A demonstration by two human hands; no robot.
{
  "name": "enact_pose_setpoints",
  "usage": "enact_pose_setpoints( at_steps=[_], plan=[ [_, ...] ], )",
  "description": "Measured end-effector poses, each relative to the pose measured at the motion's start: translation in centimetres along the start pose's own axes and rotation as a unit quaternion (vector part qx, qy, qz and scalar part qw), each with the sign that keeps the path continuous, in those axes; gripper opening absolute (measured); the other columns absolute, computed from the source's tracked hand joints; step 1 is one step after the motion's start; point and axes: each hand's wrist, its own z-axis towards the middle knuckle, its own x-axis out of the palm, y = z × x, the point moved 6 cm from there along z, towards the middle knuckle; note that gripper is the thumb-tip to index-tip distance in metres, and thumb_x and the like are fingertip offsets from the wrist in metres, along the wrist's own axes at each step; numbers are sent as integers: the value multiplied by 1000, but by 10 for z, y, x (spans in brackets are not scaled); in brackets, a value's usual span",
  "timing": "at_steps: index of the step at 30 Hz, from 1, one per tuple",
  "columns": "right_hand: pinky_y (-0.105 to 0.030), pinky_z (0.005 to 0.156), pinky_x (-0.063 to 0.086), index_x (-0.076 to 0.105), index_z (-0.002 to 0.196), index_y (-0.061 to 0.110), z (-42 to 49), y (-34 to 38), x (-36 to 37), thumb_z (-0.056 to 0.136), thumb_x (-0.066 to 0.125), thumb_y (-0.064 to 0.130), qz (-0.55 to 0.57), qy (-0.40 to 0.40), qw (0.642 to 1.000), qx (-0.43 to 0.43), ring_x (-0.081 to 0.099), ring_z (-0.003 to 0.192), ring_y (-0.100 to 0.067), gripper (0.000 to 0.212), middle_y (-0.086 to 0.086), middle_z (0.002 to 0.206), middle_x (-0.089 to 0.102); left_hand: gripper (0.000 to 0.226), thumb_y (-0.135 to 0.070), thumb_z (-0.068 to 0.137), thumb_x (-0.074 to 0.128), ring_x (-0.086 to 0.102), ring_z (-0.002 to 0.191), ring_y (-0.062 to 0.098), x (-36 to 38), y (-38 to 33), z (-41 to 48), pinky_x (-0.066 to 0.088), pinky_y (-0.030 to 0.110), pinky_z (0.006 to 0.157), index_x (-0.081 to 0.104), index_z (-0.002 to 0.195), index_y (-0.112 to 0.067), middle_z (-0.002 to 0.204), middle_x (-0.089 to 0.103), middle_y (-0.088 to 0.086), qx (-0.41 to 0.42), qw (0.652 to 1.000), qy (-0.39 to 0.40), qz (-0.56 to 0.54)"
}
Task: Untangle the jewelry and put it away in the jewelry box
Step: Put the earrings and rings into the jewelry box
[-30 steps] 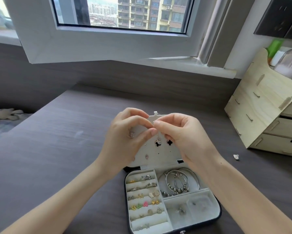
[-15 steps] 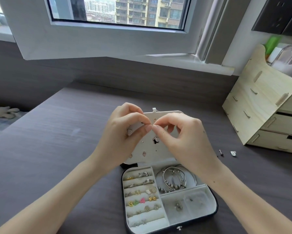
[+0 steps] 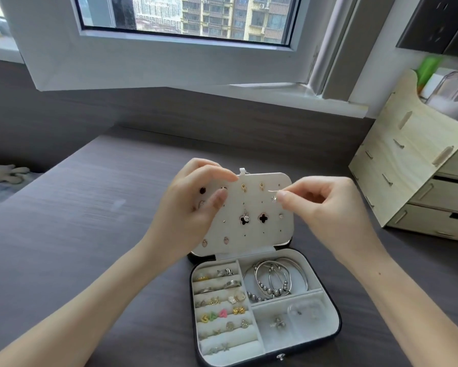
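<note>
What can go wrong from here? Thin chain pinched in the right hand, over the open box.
The pendant dangles in front of the earring panel, right by the black clover studs. It could snag on one.

The right hand pinches the thin chain with fingertips only. A slip would likely drop it among the bracelets, where it could tangle with them.
</note>
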Motion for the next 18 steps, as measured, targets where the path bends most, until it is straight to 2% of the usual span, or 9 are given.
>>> enact_pose_setpoints(
  at_steps=[2, 5, 12, 16, 18],
  plan=[
    [-28, 57, 42, 72, 63, 18, -2, -6, 2, 77, 71, 22, -42, -9, 999, 2, 56, 57, -18, 14, 3, 57, 65, 27, -8, 83, 52, 56, 99, 8, -2, 2, 0, 42, 16, 80, 60, 97, -30, 102, 58, -7, -30, 999, -8, -31],
    [-22, 52, 37, 69, 60, 18, -2, -15, 10, 76, 70, 23, -87, -25, 996, 13, 48, 52, -8, 17, 10, 50, 58, 31, -7, 80, 47, 58, 96, 5, -4, 7, -1, 41, 10, 74, 59, 97, -30, 103, 61, -2, -74, 994, -25, -83],
    [-25, 53, 35, 64, 55, 17, -2, -16, 19, 73, 68, 15, -117, -54, 992, 14, 46, 51, -7, 19, 10, 48, 54, 30, -5, 79, 47, 59, 91, 4, -6, 7, -2, 41, 10, 73, 59, 97, -26, 99, 62, -3, -71, 993, -43, -78],
    [-11, 49, 29, 63, 54, 17, -2, -13, 22, 73, 68, 17, -158, -73, 985, -3, 46, 49, -6, 20, 13, 44, 46, 30, -4, 79, 49, 60, 92, 9, -7, 7, -2, 42, 15, 75, 60, 97, -25, 98, 63, -3, -68, 993, -46, -80],
    [-13, 51, 31, 65, 58, 17, -2, -8, 25, 76, 67, 21, -187, -62, 980, -6, 45, 50, -5, 18, 13, 47, 47, 30, -4, 79, 49, 60, 93, 10, -7, 6, -2, 42, 16, 75, 60, 97, -25, 97, 62, -3, -64, 993, -44, -85]
  ],
)
